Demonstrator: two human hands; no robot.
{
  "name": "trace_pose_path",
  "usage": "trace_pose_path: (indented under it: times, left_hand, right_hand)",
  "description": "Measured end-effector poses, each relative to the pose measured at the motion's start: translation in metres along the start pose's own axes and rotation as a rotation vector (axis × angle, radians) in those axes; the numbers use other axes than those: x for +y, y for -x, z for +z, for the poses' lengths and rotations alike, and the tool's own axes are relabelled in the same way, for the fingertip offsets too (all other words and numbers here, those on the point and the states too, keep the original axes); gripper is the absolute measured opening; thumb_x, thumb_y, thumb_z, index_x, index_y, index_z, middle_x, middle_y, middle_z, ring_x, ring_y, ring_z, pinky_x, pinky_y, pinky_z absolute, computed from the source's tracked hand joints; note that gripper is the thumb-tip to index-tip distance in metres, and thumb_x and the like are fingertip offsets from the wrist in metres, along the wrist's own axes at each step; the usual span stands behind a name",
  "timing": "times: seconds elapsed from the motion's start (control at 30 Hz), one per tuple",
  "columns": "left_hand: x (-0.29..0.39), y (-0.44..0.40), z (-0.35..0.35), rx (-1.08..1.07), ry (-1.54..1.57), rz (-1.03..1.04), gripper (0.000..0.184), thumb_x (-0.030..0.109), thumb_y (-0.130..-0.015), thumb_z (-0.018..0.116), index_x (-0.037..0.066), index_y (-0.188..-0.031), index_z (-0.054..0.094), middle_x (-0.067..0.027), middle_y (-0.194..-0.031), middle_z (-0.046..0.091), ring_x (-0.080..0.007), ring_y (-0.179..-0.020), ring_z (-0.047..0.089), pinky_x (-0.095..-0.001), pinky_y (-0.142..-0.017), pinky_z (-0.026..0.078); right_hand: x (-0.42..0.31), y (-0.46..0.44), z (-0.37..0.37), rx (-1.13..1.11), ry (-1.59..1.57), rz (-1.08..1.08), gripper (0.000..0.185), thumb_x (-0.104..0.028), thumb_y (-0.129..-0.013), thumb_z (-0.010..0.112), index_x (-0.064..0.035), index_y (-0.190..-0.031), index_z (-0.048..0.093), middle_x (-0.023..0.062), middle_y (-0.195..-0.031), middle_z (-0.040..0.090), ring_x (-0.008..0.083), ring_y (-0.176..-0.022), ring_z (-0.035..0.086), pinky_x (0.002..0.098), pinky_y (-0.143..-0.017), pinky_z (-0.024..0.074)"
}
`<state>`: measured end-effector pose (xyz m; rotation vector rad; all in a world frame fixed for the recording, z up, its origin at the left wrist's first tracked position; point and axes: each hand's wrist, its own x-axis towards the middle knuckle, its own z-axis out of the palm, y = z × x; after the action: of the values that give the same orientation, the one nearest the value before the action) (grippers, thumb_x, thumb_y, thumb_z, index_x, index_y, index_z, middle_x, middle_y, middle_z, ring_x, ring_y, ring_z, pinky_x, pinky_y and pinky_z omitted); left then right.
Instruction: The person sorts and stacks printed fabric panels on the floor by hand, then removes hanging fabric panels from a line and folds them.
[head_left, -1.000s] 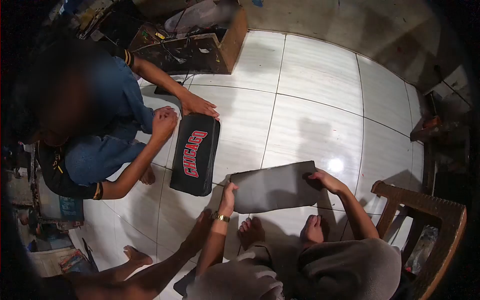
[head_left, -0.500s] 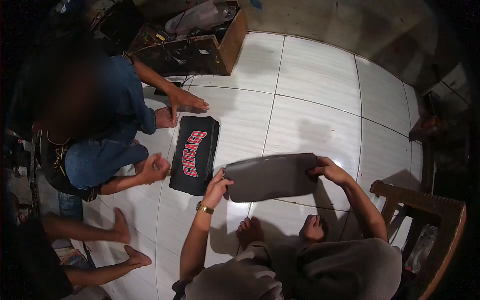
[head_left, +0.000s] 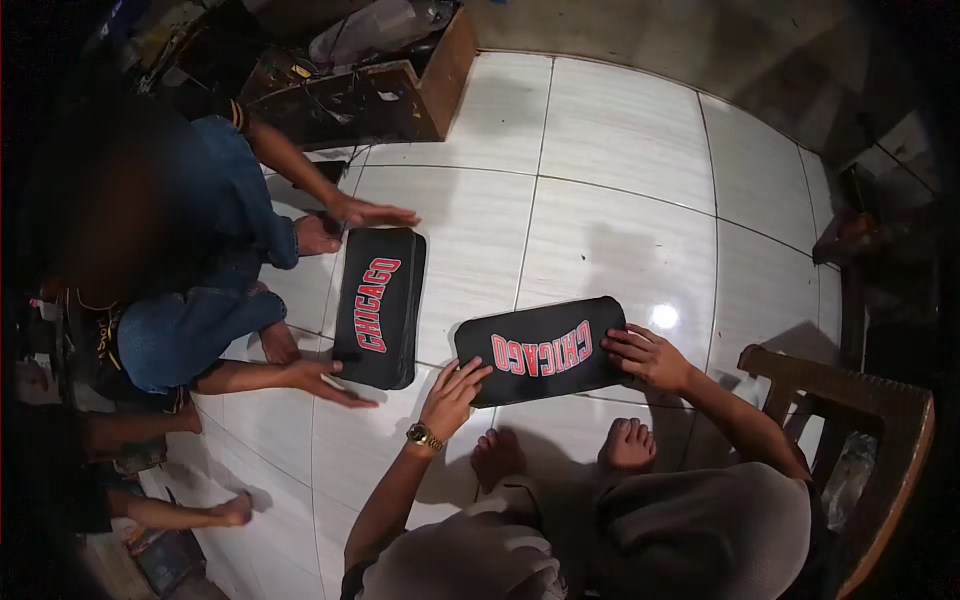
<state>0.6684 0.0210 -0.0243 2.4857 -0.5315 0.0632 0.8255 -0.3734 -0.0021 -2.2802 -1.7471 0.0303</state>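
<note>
A black fabric-like panel (head_left: 542, 348) with red, white-edged CHICAGO lettering is stretched between my hands, the letters upside down to me. My left hand (head_left: 453, 397), with a gold watch at the wrist, grips its left end, fingers over the top. At the right end my right hand (head_left: 648, 358) holds on the same way. Both thumbs are mostly hidden. To the left, a stack of matching black panels (head_left: 377, 305) lies on the floor, CHICAGO on the top one. A co-worker's two open hands (head_left: 372, 213) (head_left: 325, 380) are at its far and near ends.
White tiles (head_left: 620, 240) cover the floor. A wooden box (head_left: 400, 105) of clutter stands at the back left. On the right is a brown wooden stool-like frame (head_left: 850, 390). A second person's bare foot (head_left: 235, 510) rests at lower left.
The panel between my hands has turned over, from its plain grey-brown side to the lettered black side. My fingers now lie across its top. The co-worker's near hand has opened beside the stack.
</note>
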Motion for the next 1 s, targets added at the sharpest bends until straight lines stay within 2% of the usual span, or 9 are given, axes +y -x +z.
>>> trace_pose_path:
  times: [0.2,0.3,0.37,0.4,0.47,0.57,0.6,0.77,1.0]
  left_hand:
    - [0.016,-0.004,-0.031,-0.206,-0.16,0.06,0.035,-0.001,-0.069,0.063,0.001,-0.104,0.059,-0.0126,-0.143,0.047,-0.0273,-0.137,0.039,-0.0484,-0.113,0.03]
    - [0.028,-0.011,-0.045,-0.111,-0.046,-0.062,0.044,0.005,-0.073,0.063,-0.002,-0.115,0.055,-0.0202,-0.137,0.047,-0.0332,-0.13,0.044,-0.046,-0.11,0.035]
    - [0.038,-0.012,-0.031,0.264,0.062,-0.477,0.047,0.007,-0.077,0.064,-0.005,-0.121,0.05,-0.0228,-0.126,0.05,-0.0373,-0.119,0.048,-0.0448,-0.102,0.041]
    - [0.036,-0.013,-0.018,0.335,0.183,-0.675,0.046,0.011,-0.081,0.067,-0.006,-0.121,0.05,-0.0216,-0.119,0.051,-0.0362,-0.112,0.05,-0.0438,-0.094,0.045]
    - [0.017,-0.009,0.011,0.339,0.271,-0.771,0.047,0.013,-0.081,0.068,-0.006,-0.122,0.051,-0.0216,-0.119,0.051,-0.0354,-0.111,0.051,-0.0426,-0.094,0.045]
    - [0.015,-0.015,0.032,0.367,0.311,-0.795,0.049,0.016,-0.083,0.069,-0.007,-0.122,0.051,-0.0228,-0.12,0.051,-0.0359,-0.111,0.05,-0.0429,-0.097,0.042]
    - [0.023,-0.023,0.03,0.337,0.256,-0.808,0.051,0.017,-0.083,0.069,-0.008,-0.123,0.051,-0.0237,-0.12,0.05,-0.0367,-0.113,0.048,-0.0431,-0.099,0.04]
    - [0.038,-0.029,0.037,0.332,0.177,-0.887,0.06,0.02,-0.082,0.069,-0.01,-0.129,0.047,-0.0278,-0.125,0.048,-0.041,-0.121,0.042,-0.0446,-0.105,0.034]
    - [0.014,-0.026,0.039,0.378,0.376,-0.941,0.053,0.021,-0.077,0.072,-0.011,-0.118,0.057,-0.0266,-0.11,0.061,-0.0397,-0.104,0.059,-0.0432,-0.093,0.046]
  right_hand:
    - [0.002,-0.008,-0.023,-0.158,0.077,-0.084,0.041,-0.025,-0.079,0.066,-0.0058,-0.114,0.058,0.0132,-0.142,0.049,0.0273,-0.135,0.043,0.0462,-0.115,0.0315]
    - [0.007,-0.024,-0.065,-0.193,-0.058,-0.037,0.049,-0.03,-0.08,0.066,-0.0039,-0.121,0.055,0.0171,-0.14,0.049,0.0302,-0.134,0.044,0.0469,-0.114,0.0318]
    - [0.007,-0.024,-0.065,-0.153,-0.137,0.021,0.052,-0.032,-0.082,0.065,-0.0028,-0.124,0.053,0.0191,-0.138,0.05,0.0323,-0.131,0.045,0.047,-0.112,0.0334]
    - [0.007,-0.022,-0.053,-0.031,-0.201,0.277,0.05,-0.03,-0.084,0.063,-0.0018,-0.124,0.052,0.0208,-0.134,0.051,0.0343,-0.127,0.048,0.0458,-0.106,0.0374]
    - [0.008,-0.026,-0.032,0.085,-0.428,0.759,0.045,-0.032,-0.091,0.057,0.0029,-0.119,0.056,0.0262,-0.114,0.059,0.0408,-0.107,0.057,0.0451,-0.089,0.0462]
    - [0.011,-0.035,-0.009,0.011,-0.544,1.037,0.044,-0.036,-0.092,0.055,0.0059,-0.106,0.063,0.0272,-0.101,0.063,0.0435,-0.096,0.061,0.046,-0.083,0.0489]
    - [0.012,-0.036,0.005,0.106,-0.612,1.075,0.047,-0.039,-0.091,0.058,0.0075,-0.094,0.065,0.0286,-0.094,0.064,0.0449,-0.092,0.062,0.0472,-0.082,0.0495]
    - [0.001,-0.045,0.015,0.012,-0.482,1.15,0.05,-0.041,-0.086,0.063,0.0081,-0.094,0.065,0.0302,-0.095,0.064,0.0441,-0.092,0.063,0.0465,-0.084,0.0501]
    - [0.005,-0.05,0.018,0.113,-0.552,1.289,0.052,-0.043,-0.079,0.07,0.0087,-0.087,0.066,0.028,-0.086,0.066,0.0415,-0.085,0.066,0.0464,-0.078,0.0519]
